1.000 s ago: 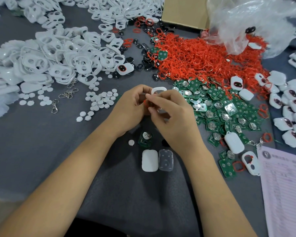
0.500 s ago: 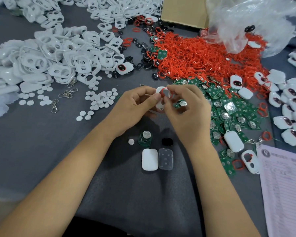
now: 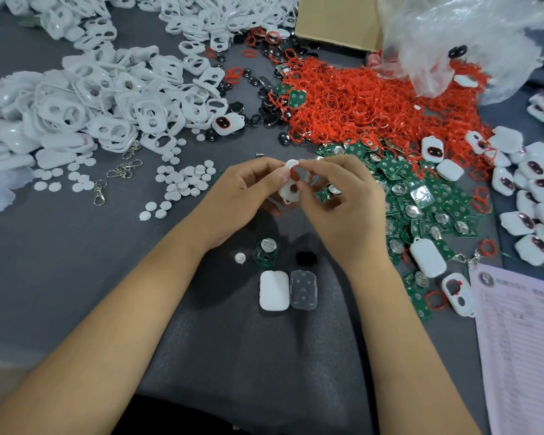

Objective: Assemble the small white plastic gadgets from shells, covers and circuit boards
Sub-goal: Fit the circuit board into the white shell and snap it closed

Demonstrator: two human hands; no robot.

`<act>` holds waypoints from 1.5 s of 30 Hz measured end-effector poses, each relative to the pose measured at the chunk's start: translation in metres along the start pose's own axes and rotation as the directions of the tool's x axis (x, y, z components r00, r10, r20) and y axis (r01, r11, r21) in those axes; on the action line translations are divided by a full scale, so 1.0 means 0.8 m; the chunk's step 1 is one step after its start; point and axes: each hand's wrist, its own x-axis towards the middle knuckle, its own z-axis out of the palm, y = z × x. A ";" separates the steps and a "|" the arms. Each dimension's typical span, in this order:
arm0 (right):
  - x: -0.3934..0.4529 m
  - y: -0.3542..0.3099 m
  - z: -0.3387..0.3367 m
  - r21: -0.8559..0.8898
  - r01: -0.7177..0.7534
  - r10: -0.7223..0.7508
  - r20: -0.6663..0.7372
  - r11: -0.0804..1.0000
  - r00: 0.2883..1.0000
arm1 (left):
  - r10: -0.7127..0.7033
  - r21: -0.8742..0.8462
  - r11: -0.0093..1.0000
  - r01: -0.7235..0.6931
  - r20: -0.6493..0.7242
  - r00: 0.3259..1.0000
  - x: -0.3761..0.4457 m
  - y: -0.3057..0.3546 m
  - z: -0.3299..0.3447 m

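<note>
Nearest, a solid white plastic shell (image 3: 274,294) and a green circuit board (image 3: 265,252) are laid ready on the grey cloth. Beyond, a holed white plastic cover (image 3: 290,187) is pinched in the left hand (image 3: 245,196); a red rubber ring (image 3: 294,173) is pinched against it by the right hand (image 3: 343,202). The ring is best seated evenly round the opening.
</note>
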 end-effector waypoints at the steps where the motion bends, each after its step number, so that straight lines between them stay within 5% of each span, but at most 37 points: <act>1: 0.000 0.000 0.000 0.000 -0.005 0.005 0.007 1.000 1.000 | 0.003 0.007 1.000 -0.003 0.001 1.000 0.000 0.000 0.000; 22: 0.001 0.009 -0.003 0.108 -0.098 0.094 0.049 0.989 0.994 | 0.004 0.063 0.998 -0.003 -0.019 1.000 -0.003 0.004 0.002; 29: 0.002 0.013 -0.006 0.428 -0.390 0.329 0.212 0.815 0.920 | 0.018 0.139 0.990 -0.015 -0.015 1.000 -0.005 0.002 0.005; 45: 0.001 0.008 -0.002 0.373 -0.324 0.285 0.158 0.869 0.945 | 0.006 0.179 0.984 -0.003 -0.017 1.000 -0.006 0.008 0.006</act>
